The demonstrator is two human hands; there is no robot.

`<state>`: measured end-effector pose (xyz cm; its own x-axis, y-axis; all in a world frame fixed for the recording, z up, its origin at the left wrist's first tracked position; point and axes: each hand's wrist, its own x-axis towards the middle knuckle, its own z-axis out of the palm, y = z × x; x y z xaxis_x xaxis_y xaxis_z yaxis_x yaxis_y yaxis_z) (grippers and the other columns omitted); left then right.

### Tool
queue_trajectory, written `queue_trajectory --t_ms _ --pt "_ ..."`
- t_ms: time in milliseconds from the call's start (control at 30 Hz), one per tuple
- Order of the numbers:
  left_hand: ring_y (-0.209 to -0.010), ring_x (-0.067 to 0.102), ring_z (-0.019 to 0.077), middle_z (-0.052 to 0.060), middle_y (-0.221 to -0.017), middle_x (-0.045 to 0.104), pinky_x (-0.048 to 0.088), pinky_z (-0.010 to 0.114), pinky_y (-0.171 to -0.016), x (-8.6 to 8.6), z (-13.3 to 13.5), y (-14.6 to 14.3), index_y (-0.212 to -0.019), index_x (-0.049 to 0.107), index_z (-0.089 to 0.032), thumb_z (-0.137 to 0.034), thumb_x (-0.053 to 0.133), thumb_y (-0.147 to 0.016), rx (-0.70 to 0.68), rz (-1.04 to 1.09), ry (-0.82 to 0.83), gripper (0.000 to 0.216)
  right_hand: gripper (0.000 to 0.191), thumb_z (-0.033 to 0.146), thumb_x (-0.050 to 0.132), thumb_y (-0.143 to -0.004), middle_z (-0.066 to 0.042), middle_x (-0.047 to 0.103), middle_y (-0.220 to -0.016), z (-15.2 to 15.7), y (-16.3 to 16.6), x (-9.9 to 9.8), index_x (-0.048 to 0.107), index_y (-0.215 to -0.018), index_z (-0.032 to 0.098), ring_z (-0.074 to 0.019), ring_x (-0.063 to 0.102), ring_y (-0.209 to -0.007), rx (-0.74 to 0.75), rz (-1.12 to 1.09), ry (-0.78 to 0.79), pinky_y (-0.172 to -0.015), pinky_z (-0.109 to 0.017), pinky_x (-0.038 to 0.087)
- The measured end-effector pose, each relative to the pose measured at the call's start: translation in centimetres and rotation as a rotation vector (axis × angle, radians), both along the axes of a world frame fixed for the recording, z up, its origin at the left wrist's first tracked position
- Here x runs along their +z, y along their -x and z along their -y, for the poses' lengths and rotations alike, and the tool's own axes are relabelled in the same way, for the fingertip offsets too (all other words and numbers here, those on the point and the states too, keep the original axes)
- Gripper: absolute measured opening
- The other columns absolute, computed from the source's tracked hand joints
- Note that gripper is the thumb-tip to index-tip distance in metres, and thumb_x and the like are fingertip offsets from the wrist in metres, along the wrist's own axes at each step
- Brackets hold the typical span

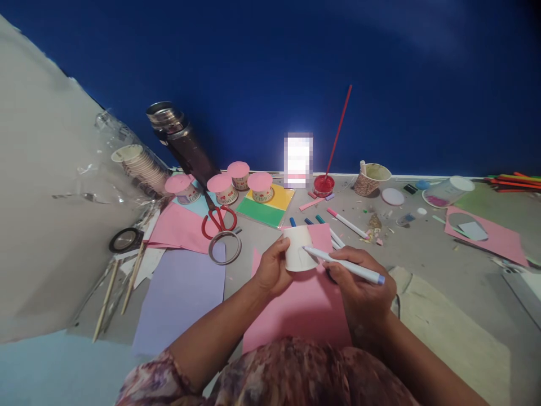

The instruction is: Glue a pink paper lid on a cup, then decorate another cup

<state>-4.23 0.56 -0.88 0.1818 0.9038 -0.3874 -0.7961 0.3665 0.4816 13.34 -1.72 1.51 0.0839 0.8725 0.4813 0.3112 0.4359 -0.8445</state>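
My left hand (273,266) grips a white paper cup (298,258) from its left side, holding it over a pink paper sheet (310,316). A few faint marks show on the cup's side. In my right hand (363,285) is a white marker pen (350,268) with a violet end, its tip at the cup's wall. Just behind the cup lie several more markers with blue and teal ends, partly hidden. A marker with a pink cap (346,223) rests farther right.
Several cups with pink disc tops (261,183) stand at the back left beside a tilted dark flask (181,138). Red-handled scissors (220,220), a tape roll (225,248) and lilac paper (181,299) lie left. A patterned cup (371,179) and a beige cloth (448,332) are right.
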Motion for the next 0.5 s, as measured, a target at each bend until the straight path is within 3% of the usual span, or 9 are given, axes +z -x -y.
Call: queue_trajectory --t_ms 300,500 --pt "-0.090 0.072 0.0261 0.008 -0.095 0.077 0.054 0.039 -0.092 0.59 0.08 -0.23 -0.133 0.066 -0.016 -0.036 0.080 -0.076 -0.013 -0.006 -0.027 0.062 0.005 0.027 0.079 -0.089 -0.005 0.081 -0.084 -0.01 0.05 0.31 0.078 -0.093 0.025 -0.0217 0.077 -0.071 -0.011 -0.008 0.003 -0.073 -0.035 0.066" --pt "-0.086 0.073 0.0292 0.011 -0.093 0.078 0.055 0.045 -0.092 0.69 -0.09 0.00 -0.134 0.065 -0.011 -0.037 0.077 -0.078 -0.056 0.076 -0.039 0.062 0.008 0.030 0.077 -0.090 -0.004 0.079 -0.076 0.00 -0.23 -0.52 0.077 -0.095 0.023 -0.0218 0.077 -0.066 -0.042 -0.048 0.109 -0.062 -0.032 0.063"
